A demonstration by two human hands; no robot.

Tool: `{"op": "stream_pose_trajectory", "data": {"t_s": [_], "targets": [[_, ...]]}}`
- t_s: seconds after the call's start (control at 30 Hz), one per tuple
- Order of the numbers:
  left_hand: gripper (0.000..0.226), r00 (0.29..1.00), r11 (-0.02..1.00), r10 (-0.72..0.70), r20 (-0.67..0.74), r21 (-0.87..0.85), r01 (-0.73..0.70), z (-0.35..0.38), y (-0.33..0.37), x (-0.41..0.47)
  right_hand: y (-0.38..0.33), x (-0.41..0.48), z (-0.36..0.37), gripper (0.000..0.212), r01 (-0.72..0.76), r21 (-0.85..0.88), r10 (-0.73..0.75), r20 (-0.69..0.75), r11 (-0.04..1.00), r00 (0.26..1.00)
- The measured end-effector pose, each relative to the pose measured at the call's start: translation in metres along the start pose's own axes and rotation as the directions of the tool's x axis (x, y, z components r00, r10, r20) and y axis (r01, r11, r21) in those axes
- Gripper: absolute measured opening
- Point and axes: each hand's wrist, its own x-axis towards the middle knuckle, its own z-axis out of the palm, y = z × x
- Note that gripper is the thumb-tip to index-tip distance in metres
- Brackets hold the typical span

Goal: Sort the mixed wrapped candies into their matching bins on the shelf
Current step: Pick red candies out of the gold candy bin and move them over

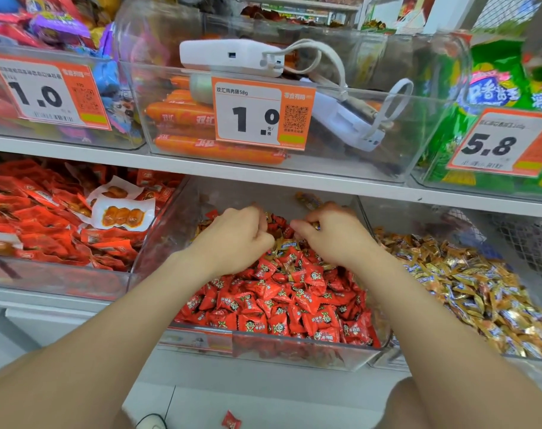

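Both hands reach into the middle clear bin (294,348) on the lower shelf, which is full of red wrapped candies (294,301) with a few gold ones mixed in at the back. My left hand (238,236) has its fingers curled down into the pile near a gold candy; what it holds is hidden. My right hand (331,233) pinches a gold wrapped candy (315,225) at its fingertips. The bin to the right holds gold wrapped candies (467,283).
A bin of red snack packets (47,218) stands at the left. The upper shelf carries bins of sausages (195,119), a white device with a cable (232,57) and green bags (498,82). One red candy (231,420) lies on the floor.
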Motion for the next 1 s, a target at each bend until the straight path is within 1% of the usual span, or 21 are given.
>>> {"op": "stream_pose_trajectory", "data": {"t_s": [0.07,0.1,0.13,0.2,0.23,0.3,0.37,0.4,0.47,0.53,0.57,0.67,0.77,0.8,0.87,0.97,1.0], "targets": [[0.011,1.000,0.999,0.020,-0.009,0.051,-0.019,0.002,-0.003,0.002,0.001,0.008,0.007,0.051,-0.009,-0.059,0.009,-0.001,0.998,1.000],[0.013,0.999,0.995,0.048,-0.010,0.089,-0.047,0.004,-0.005,0.004,0.000,0.012,0.009,0.052,-0.012,-0.075,0.012,0.010,0.997,1.000],[0.013,0.996,0.988,0.089,0.004,0.123,-0.088,0.005,-0.007,0.006,0.000,0.016,0.012,0.049,-0.009,-0.086,0.012,0.025,0.996,1.000],[0.011,0.982,0.970,0.162,0.101,0.164,-0.177,0.007,-0.010,0.009,-0.005,0.023,0.014,0.037,0.006,-0.118,0.008,0.110,0.993,0.994],[0.009,0.972,0.964,0.173,0.160,0.176,-0.200,0.008,-0.011,0.010,-0.008,0.026,0.016,0.035,0.019,-0.136,0.005,0.174,0.991,0.985],[0.012,0.962,0.957,0.141,0.236,0.217,-0.193,0.009,-0.013,0.011,-0.012,0.031,0.019,0.041,0.048,-0.162,0.003,0.302,0.986,0.953],[0.018,0.971,0.941,0.066,0.228,0.310,-0.137,0.008,-0.018,0.012,-0.013,0.034,0.023,0.051,0.087,-0.174,-0.015,0.378,0.981,0.926],[0.023,0.979,0.928,0.024,0.203,0.360,-0.097,0.007,-0.021,0.012,-0.012,0.035,0.024,0.054,0.110,-0.164,-0.040,0.379,0.980,0.924],[0.033,0.990,0.903,-0.043,0.135,0.430,-0.019,0.003,-0.029,0.013,-0.010,0.036,0.025,0.051,0.147,-0.128,-0.092,0.361,0.981,0.928],[0.033,0.994,0.899,-0.077,0.078,0.437,0.036,-0.002,-0.034,0.012,-0.009,0.036,0.027,0.042,0.173,-0.115,-0.122,0.355,0.978,0.927],[0.031,0.994,0.908,-0.087,0.073,0.415,0.049,-0.005,-0.034,0.011,-0.009,0.036,0.028,0.037,0.174,-0.119,-0.121,0.355,0.978,0.927],[0.026,0.989,0.943,-0.087,0.121,0.331,0.042,-0.007,-0.030,0.010,-0.005,0.036,0.026,0.036,0.145,-0.125,-0.095,0.341,0.982,0.935],[0.016,0.989,0.941,-0.067,0.134,0.337,0.018,-0.004,-0.024,0.009,-0.005,0.033,0.022,0.039,0.080,-0.078,-0.056,0.271,0.994,0.961],[0.019,0.987,0.932,-0.073,0.143,0.362,0.017,-0.002,-0.025,0.010,-0.004,0.033,0.022,0.041,0.055,-0.053,-0.040,0.247,0.997,0.968],[0.030,0.976,0.910,-0.108,0.190,0.415,0.020,0.002,-0.028,0.013,-0.004,0.031,0.020,0.041,0.044,-0.018,-0.039,0.220,0.999,0.975],[0.041,0.962,0.908,-0.136,0.239,0.417,0.025,0.006,-0.034,0.017,-0.003,0.032,0.020,0.027,0.085,0.023,-0.088,0.188,0.996,0.978],[0.045,0.959,0.914,-0.130,0.253,0.405,0.017,0.006,-0.036,0.018,-0.004,0.032,0.020,0.026,0.096,0.037,-0.101,0.172,0.995,0.980]]}}
